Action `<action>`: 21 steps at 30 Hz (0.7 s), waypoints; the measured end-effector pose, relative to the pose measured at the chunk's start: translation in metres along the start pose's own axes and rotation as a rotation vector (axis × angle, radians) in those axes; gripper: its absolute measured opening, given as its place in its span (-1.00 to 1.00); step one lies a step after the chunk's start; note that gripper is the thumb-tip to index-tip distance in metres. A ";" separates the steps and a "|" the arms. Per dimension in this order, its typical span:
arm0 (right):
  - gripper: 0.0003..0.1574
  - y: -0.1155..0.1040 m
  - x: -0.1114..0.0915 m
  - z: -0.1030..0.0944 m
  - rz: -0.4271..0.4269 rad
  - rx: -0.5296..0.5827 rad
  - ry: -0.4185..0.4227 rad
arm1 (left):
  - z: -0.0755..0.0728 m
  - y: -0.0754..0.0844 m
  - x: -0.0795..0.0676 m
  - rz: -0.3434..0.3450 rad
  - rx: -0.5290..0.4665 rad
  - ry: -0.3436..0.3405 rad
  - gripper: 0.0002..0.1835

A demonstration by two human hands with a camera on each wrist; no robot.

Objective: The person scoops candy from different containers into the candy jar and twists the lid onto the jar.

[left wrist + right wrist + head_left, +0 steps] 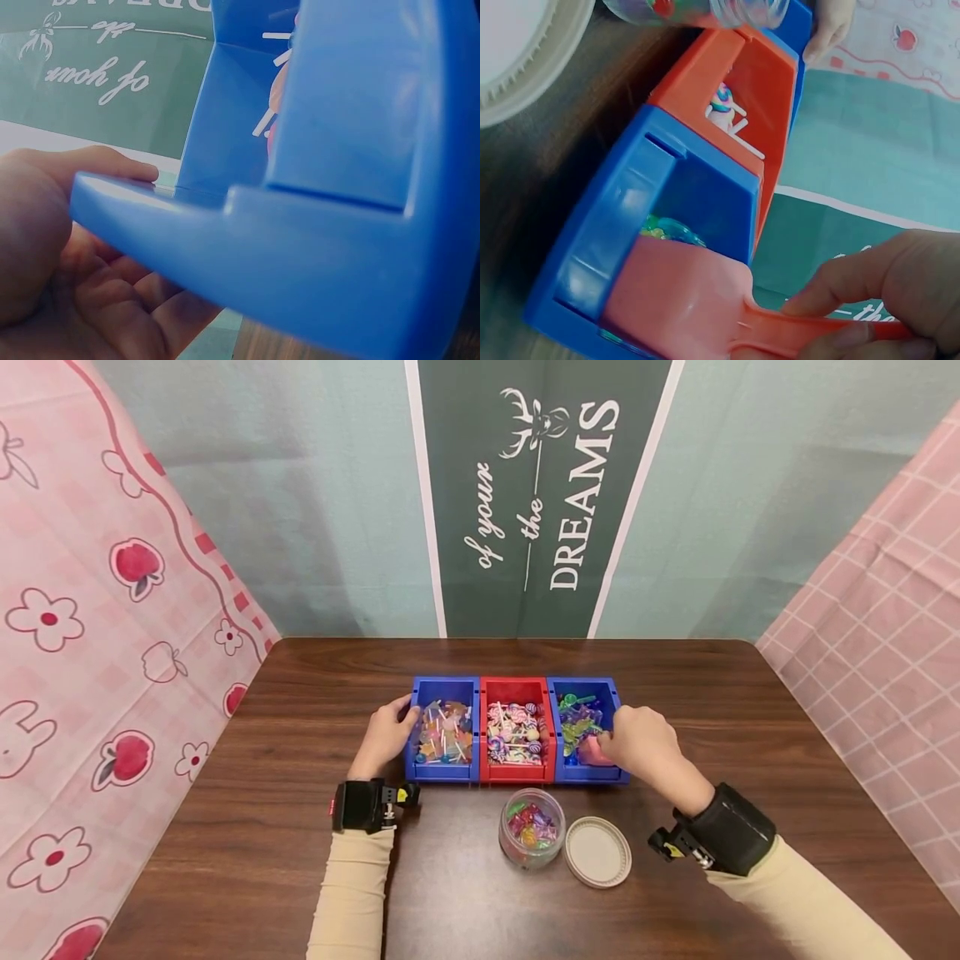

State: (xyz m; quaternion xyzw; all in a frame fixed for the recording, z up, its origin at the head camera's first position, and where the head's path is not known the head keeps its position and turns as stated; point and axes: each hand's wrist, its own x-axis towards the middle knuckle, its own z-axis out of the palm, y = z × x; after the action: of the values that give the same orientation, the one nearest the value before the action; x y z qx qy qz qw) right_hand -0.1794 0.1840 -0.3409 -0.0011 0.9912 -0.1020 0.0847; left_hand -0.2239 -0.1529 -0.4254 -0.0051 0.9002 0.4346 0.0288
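My left hand (386, 735) grips the side wall of the left blue bin (442, 772), thumb on one side and fingers on the other in the left wrist view. Inside that bin lie small clear and coloured lollipop pieces (446, 727). My right hand (645, 739) holds a pink scoop (682, 300) by its handle. The scoop's head is down in the right blue bin (592, 773), among green, blue and purple translucent pieces (576, 714). Whether the scoop carries anything is hidden. Between the blue bins stands a red bin (517, 774) with swirled mini lollipops (516, 727).
In front of the bins a clear jar (531, 858) holds colourful translucent pieces. Its apparent lid (597, 852), white and round, lies to the right of it. All stand on a dark wooden table (262, 860), with a printed curtain (517, 610) behind.
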 end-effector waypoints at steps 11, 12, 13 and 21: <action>-0.46 0.009 -0.019 0.020 -0.058 0.062 0.219 | -0.001 0.002 -0.001 -0.007 -0.005 -0.003 -0.48; -0.47 0.010 -0.019 0.022 -0.057 0.067 0.237 | -0.001 0.002 -0.001 -0.006 -0.005 -0.005 -0.48; -0.48 0.010 -0.020 0.024 -0.057 0.074 0.254 | 0.000 0.002 -0.001 -0.006 -0.004 -0.007 -0.48; -0.59 0.014 -0.026 0.039 -0.049 0.096 0.316 | 0.000 0.000 -0.001 0.001 -0.003 -0.005 -0.48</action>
State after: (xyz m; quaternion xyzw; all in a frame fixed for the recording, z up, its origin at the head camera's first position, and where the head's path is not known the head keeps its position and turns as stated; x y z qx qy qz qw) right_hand -0.1470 0.1904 -0.3769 -0.0051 0.9859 -0.1500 -0.0746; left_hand -0.2234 -0.1531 -0.4252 -0.0036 0.8993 0.4362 0.0310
